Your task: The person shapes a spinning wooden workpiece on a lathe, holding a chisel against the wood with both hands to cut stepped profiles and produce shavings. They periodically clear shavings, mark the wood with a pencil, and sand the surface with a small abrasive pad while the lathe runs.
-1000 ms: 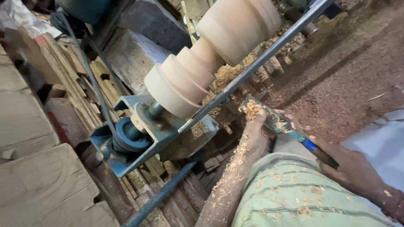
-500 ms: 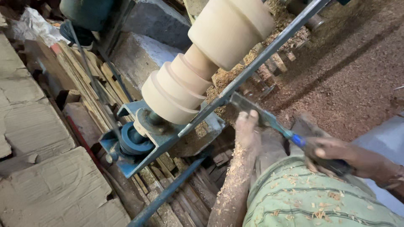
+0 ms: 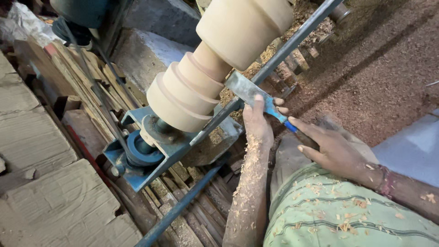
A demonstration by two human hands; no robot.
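1. Head view: pale turned wood piece [image 3: 215, 68] mounted on blue lathe frame [image 3: 151, 155], above grey steel rest bar [image 3: 274, 59].
2. Flat chisel [image 3: 249, 91] laid across that bar, blade at the wood.
3. Left hand [image 3: 258, 121] pressing blade down, grip closed on it; right hand [image 3: 331, 148] wrapped round handle.
4. Sawdust floor [image 3: 375, 77] at right, stacked planks [image 3: 68, 73] at left.

The left hand [image 3: 258, 121] reaches forward, fingers pressed flat, its forearm flecked with shavings. The right hand [image 3: 334, 148] sits just behind, fingers curled shut in a grip, wrist bent.
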